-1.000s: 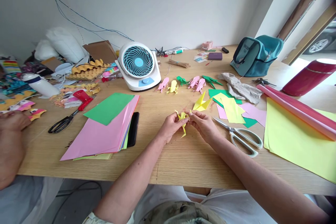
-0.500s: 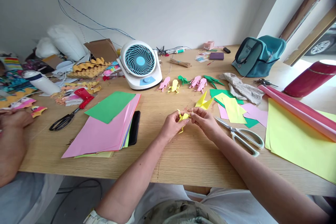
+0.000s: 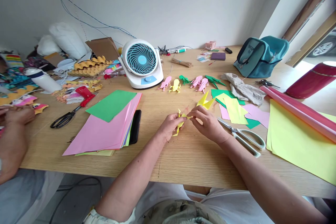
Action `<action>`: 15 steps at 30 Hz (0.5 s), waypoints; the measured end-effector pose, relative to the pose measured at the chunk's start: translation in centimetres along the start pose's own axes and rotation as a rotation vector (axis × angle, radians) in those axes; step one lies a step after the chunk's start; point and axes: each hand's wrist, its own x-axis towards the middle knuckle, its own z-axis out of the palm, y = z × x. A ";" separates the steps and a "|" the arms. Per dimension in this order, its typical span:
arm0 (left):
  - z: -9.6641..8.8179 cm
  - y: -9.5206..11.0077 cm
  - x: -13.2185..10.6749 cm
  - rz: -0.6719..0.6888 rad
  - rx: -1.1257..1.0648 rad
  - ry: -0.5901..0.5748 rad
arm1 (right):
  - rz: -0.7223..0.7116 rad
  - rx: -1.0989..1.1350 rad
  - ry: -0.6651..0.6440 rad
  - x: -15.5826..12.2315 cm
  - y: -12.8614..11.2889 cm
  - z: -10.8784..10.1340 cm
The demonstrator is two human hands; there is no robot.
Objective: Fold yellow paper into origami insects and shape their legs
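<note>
Yellow folded paper (image 3: 180, 123) sits mid-frame, pinched between left hand (image 3: 170, 127) and right hand (image 3: 207, 123), fingertips closed on it just above the wooden table (image 3: 183, 157). Fan (image 3: 141, 63) stands behind; white wall beyond.

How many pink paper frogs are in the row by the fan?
3: one pink frog beside the fan, a second and third together further right. None seems hidden.

A home craft room, probably: a wooden worktop (image 3: 183, 154) against a plain white wall, strewn with coloured paper sheets (image 3: 105, 129), folded paper animals (image 3: 183, 83), scissors (image 3: 244, 136), a small desk fan (image 3: 141, 63) and a teal bag (image 3: 258, 57).
</note>
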 end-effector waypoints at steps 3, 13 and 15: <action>0.0 0.1 0.0 -0.038 -0.036 -0.039 | -0.035 -0.106 0.004 -0.1 0.2 -0.3; -0.1 0.4 -0.2 -0.060 -0.066 -0.079 | -0.102 -0.250 -0.040 0.0 0.3 -0.8; -0.1 0.3 -0.3 -0.043 -0.044 -0.075 | -0.080 -0.232 -0.025 -0.1 0.2 -0.6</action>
